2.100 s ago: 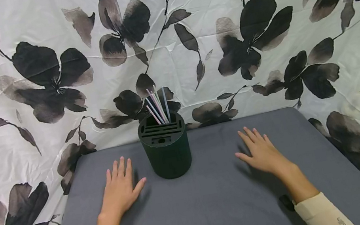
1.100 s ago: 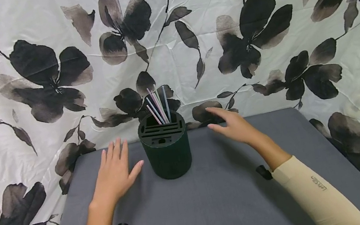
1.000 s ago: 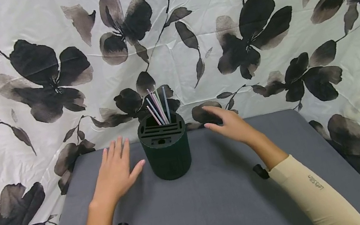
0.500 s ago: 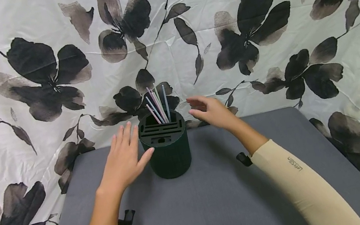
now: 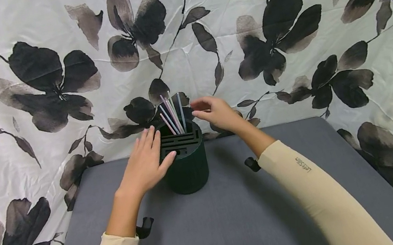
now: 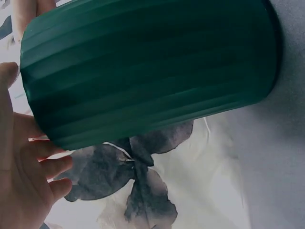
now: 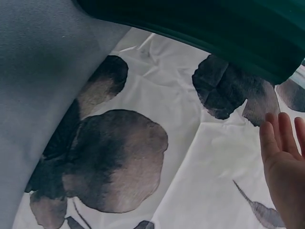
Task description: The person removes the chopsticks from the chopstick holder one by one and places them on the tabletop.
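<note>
Flanking a green holder (image 5: 187, 172), both hands (image 5: 145, 161) (image 5: 217, 113) relaxed above grey table (image 5: 215, 228), floral cloth (image 5: 192, 53) behind.

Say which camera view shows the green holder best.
The head view: the green holder stands upright there, slotted top and thin sticks visible, though the left hand hides part of the rim. The left wrist view shows only its ribbed side, cropped; the right wrist view, a smaller piece.

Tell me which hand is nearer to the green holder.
Left. The left hand is at the upper left side of the green holder, contact unclear; the right hand is off its upper right side, visibly apart in the right wrist view.
</note>
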Demonstrator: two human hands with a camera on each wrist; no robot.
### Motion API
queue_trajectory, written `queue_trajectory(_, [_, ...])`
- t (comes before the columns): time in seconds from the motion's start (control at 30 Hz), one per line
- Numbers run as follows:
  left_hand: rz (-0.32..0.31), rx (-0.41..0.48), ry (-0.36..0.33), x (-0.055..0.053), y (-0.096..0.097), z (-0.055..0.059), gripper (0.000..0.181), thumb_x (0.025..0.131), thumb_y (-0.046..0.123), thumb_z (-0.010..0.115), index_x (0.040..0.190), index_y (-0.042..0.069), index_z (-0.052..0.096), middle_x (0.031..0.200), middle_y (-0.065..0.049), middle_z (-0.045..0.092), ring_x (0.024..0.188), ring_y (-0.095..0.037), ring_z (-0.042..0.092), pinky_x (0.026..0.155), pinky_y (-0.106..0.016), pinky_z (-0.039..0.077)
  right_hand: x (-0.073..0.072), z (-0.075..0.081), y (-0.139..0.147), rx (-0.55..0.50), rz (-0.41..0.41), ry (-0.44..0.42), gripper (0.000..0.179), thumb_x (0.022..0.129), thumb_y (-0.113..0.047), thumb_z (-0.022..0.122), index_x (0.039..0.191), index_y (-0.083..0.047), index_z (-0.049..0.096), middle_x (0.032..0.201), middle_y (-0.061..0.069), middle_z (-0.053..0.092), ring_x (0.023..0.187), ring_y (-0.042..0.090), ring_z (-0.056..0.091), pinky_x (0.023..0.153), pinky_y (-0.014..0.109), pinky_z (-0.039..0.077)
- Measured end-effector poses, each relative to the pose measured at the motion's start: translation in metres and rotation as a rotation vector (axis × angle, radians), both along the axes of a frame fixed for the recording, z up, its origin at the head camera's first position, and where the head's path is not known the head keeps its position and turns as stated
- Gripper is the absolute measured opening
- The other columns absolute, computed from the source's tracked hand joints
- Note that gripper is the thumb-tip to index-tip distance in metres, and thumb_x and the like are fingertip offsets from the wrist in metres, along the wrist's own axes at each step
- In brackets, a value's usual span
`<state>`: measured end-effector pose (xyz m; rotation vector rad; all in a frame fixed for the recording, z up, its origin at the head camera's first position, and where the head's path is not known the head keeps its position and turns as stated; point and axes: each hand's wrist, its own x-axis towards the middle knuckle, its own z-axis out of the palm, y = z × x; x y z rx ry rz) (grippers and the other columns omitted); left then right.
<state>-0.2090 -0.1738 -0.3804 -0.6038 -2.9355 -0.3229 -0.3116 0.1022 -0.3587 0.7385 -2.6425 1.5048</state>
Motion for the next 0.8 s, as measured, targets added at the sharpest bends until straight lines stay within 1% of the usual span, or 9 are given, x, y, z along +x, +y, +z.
queue_trajectory(0.1, [0.003,-0.002,-0.028,-0.003,0.003,-0.001,0.088,0.105,0.062,0.037,0.163,-0.002,0.022,0.173,-0.02,0.012,0.161,-0.038,0.011,0.129,-0.059,0.014,-0.003,0.002,-0.006,0.019,-0.016,0.018,0.038,0.102,-0.023,0.067,0.134,-0.004,0.065,0.134,0.014,0.068,0.126,0.028,0.065,0.104,0.044,0.054])
queue_trajectory(0.2, [0.006,0.004,-0.056,-0.005,0.006,-0.003,0.089,0.105,0.063,0.035,0.163,-0.002,0.019,0.173,-0.02,0.01,0.161,-0.039,0.01,0.129,-0.059,0.013,-0.005,0.004,-0.011,0.029,-0.032,0.017,0.034,0.101,-0.024,0.068,0.13,-0.007,0.068,0.13,0.011,0.07,0.122,0.026,0.067,0.101,0.043,0.056])
queue_trajectory(0.37, [0.009,0.028,-0.083,-0.005,0.009,-0.005,0.088,0.107,0.06,0.035,0.163,-0.004,0.013,0.173,-0.02,0.005,0.161,-0.037,0.006,0.13,-0.055,0.013,-0.006,0.006,-0.018,0.043,-0.031,0.032,0.029,0.101,-0.024,0.069,0.126,-0.008,0.071,0.125,0.009,0.072,0.118,0.025,0.068,0.098,0.041,0.057])
queue_trajectory(0.5, [0.003,0.036,-0.074,-0.005,0.009,-0.005,0.085,0.108,0.055,0.034,0.163,-0.005,0.011,0.173,-0.021,0.004,0.161,-0.037,0.004,0.13,-0.053,0.014,-0.006,0.005,-0.025,0.061,-0.03,0.058,0.027,0.1,-0.023,0.07,0.123,-0.009,0.071,0.121,0.009,0.073,0.115,0.024,0.069,0.098,0.04,0.057])
queue_trajectory(0.63, [-0.004,0.022,-0.047,-0.005,0.009,-0.007,0.082,0.108,0.053,0.033,0.163,-0.006,0.013,0.172,-0.023,0.008,0.161,-0.037,0.005,0.13,-0.052,0.014,-0.006,0.002,-0.031,0.089,-0.04,0.064,0.027,0.099,-0.023,0.071,0.122,-0.008,0.071,0.119,0.01,0.074,0.112,0.025,0.07,0.098,0.039,0.057])
queue_trajectory(0.8, [-0.006,0.016,-0.032,-0.004,0.009,-0.008,0.082,0.108,0.051,0.034,0.162,-0.006,0.015,0.172,-0.023,0.01,0.161,-0.036,0.004,0.131,-0.05,0.011,-0.007,-0.002,-0.036,0.09,-0.038,0.064,0.023,0.099,-0.02,0.071,0.118,-0.007,0.073,0.116,0.01,0.075,0.108,0.025,0.071,0.095,0.039,0.058])
